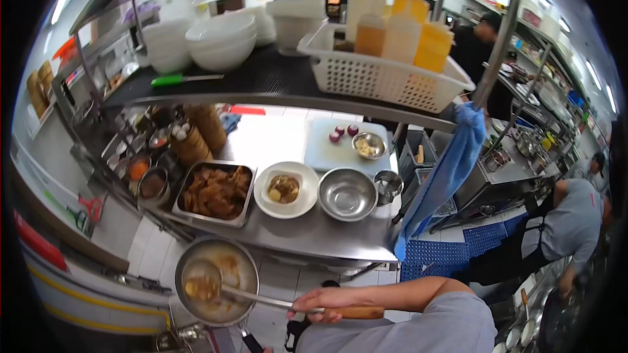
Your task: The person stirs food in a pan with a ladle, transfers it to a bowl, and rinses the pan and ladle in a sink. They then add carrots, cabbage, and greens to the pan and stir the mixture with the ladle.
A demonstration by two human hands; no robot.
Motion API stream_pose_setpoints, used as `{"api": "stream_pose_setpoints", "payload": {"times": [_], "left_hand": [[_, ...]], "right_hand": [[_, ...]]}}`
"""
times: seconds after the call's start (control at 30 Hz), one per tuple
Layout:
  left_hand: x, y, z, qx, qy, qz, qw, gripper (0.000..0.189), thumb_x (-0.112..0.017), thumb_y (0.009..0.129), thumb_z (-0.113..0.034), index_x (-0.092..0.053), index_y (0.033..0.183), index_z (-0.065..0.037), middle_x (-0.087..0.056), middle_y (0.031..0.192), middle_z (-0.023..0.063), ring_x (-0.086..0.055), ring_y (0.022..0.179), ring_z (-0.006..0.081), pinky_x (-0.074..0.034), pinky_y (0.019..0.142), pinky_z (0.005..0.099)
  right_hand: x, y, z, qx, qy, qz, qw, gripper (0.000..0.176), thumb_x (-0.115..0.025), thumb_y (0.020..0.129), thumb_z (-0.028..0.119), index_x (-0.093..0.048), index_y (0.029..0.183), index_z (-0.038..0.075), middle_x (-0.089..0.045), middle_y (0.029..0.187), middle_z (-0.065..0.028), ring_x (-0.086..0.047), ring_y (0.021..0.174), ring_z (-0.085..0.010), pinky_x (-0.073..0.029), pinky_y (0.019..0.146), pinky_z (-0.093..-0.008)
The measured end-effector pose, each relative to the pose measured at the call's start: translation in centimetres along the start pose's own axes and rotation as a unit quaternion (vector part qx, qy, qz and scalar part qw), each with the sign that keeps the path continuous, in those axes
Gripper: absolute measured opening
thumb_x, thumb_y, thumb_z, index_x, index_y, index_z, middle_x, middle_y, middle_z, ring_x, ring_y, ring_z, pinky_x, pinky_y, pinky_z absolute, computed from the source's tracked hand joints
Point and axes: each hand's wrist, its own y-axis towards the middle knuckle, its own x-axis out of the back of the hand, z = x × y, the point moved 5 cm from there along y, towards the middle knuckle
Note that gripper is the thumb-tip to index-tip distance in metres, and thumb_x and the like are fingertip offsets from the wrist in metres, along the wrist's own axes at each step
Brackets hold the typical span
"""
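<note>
My right hand (pixel 317 304) is wrapped round the handle of a long ladle (pixel 261 299), whose wooden end (pixel 360 312) lies along my wrist. The ladle's bowl holds brown sauce with a pale chunk, over a steel pan (pixel 237 256) smeared with sauce. At the bottom edge, the pan's black handle (pixel 248 340) meets a sliver of my left hand (pixel 267 350); its fingers are hidden. On the steel counter beyond the pan, a white plate (pixel 263 206) carries a square bowl of food in sauce. Left of it stands a tray of browned meat (pixel 210 189).
An empty steel bowl (pixel 347 194) and a board (pixel 320 150) with red onions are on the counter. Above runs a shelf (pixel 261 78) with white bowls (pixel 221 42) and a bottle basket (pixel 386 82). A blue towel (pixel 445 170) hangs right. Other people (pixel 566 216) stand at right.
</note>
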Motion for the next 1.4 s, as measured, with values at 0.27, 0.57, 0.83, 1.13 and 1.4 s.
{"api": "stream_pose_setpoints", "payload": {"times": [0.27,0.57,0.83,1.13,1.4], "left_hand": [[-3.0,-1.7,-9.4,-0.086,-0.162,0.114,0.976,0.016,-0.064,0.090,-0.007,-0.048,0.094,-0.004,-0.047,0.054,0.0010,-0.044,0.035,0.0098,-0.037,0.032,0.0263],[-3.9,-0.2,-9.4,-0.064,-0.185,0.125,0.973,0.015,-0.062,0.092,-0.005,-0.048,0.098,-0.003,-0.047,0.056,0.0002,-0.046,0.037,0.0085,-0.038,0.034,0.0244],[-0.9,0.5,-6.9,-0.038,-0.212,0.053,0.975,0.016,-0.061,0.088,-0.006,-0.049,0.098,-0.004,-0.046,0.057,0.0006,-0.042,0.035,0.0094,-0.035,0.031,0.0246],[3.5,1.9,-3.6,-0.031,-0.239,0.015,0.971,0.016,-0.062,0.091,-0.007,-0.048,0.099,-0.005,-0.044,0.058,0.0000,-0.041,0.034,0.0096,-0.036,0.031,0.0255],[6.9,3.3,-2.0,-0.041,-0.239,0.004,0.970,0.017,-0.062,0.091,-0.008,-0.047,0.099,-0.005,-0.045,0.058,0.0000,-0.042,0.034,0.0094,-0.036,0.031,0.0251]], "right_hand": [[-0.5,-9.0,5.1,0.067,0.066,-0.118,0.989,0.040,-0.049,0.103,0.032,-0.053,0.131,0.003,-0.045,0.061,0.0004,-0.036,0.035,-0.0032,-0.029,0.031,-0.0188],[5.7,-11.0,7.7,0.224,0.019,-0.305,0.925,0.043,-0.049,0.103,0.030,-0.051,0.130,-0.003,-0.047,0.057,-0.0018,-0.041,0.032,-0.0063,-0.033,0.030,-0.0201],[15.0,-3.6,4.9,0.166,-0.159,-0.488,0.842,0.035,-0.053,0.101,0.031,-0.057,0.112,-0.001,-0.051,0.060,-0.0029,-0.048,0.036,-0.0116,-0.038,0.034,-0.0266],[13.7,-1.3,4.5,0.142,-0.341,-0.584,0.723,0.032,-0.056,0.097,0.024,-0.058,0.113,-0.004,-0.057,0.053,-0.0138,-0.061,0.042,-0.0253,-0.045,0.041,-0.0375],[14.4,1.5,1.1,0.203,-0.468,-0.636,0.579,0.030,-0.059,0.094,0.016,-0.057,0.117,-0.003,-0.061,0.068,-0.0272,-0.063,0.063,-0.0458,-0.049,0.056,-0.0480]]}}
